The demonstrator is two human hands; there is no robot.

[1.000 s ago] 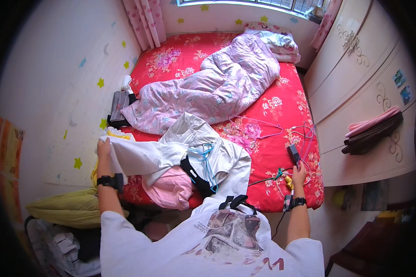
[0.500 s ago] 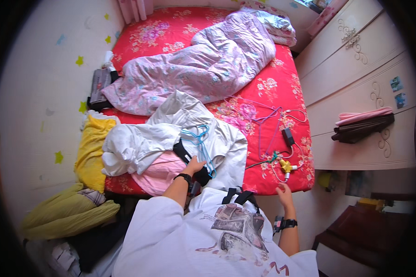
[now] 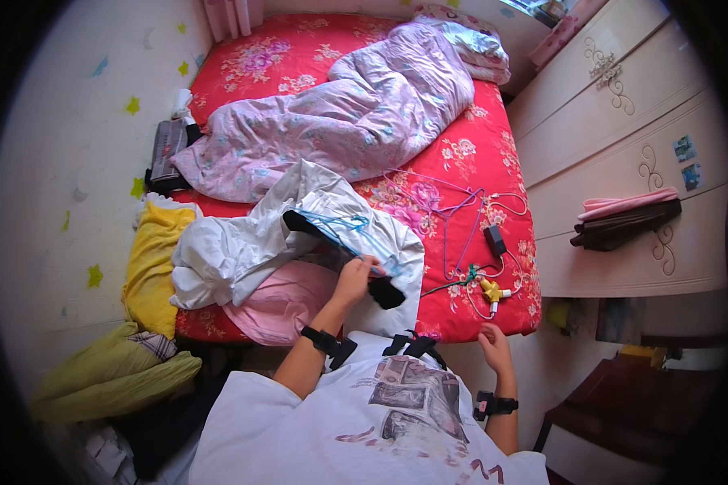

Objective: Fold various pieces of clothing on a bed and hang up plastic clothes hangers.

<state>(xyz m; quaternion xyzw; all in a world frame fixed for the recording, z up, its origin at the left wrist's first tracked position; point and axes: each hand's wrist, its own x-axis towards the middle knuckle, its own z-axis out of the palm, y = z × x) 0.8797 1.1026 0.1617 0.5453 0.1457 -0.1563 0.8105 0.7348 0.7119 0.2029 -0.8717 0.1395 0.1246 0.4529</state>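
My left hand (image 3: 356,279) is closed on a blue clothes hanger (image 3: 344,229), held above the bed's front part. More than one blue hanger may be bunched there; motion blurs them. A strip of black cloth (image 3: 387,293) runs along the hanger, one end showing past my fingers; its kind is unclear. Beneath lies a crumpled white garment (image 3: 234,246), partly over a pink cloth (image 3: 287,299). My right hand (image 3: 494,346) is empty, fingers loosely apart, just off the bed's front right edge, near a yellow and white plug adapter (image 3: 493,293).
A red flowered bed (image 3: 481,145) carries a lilac quilt (image 3: 315,133). Purple hangers (image 3: 449,212), cables and a black power brick (image 3: 494,240) lie at its right. Yellow cloth (image 3: 150,263) hangs at the left. A pale wardrobe (image 3: 607,162) stands right, with folded clothes (image 3: 627,214) on it.
My left hand has lifted the blue hanger and black cloth off the white garment, moving slightly right and away from me. My right hand is slightly lower, still empty.
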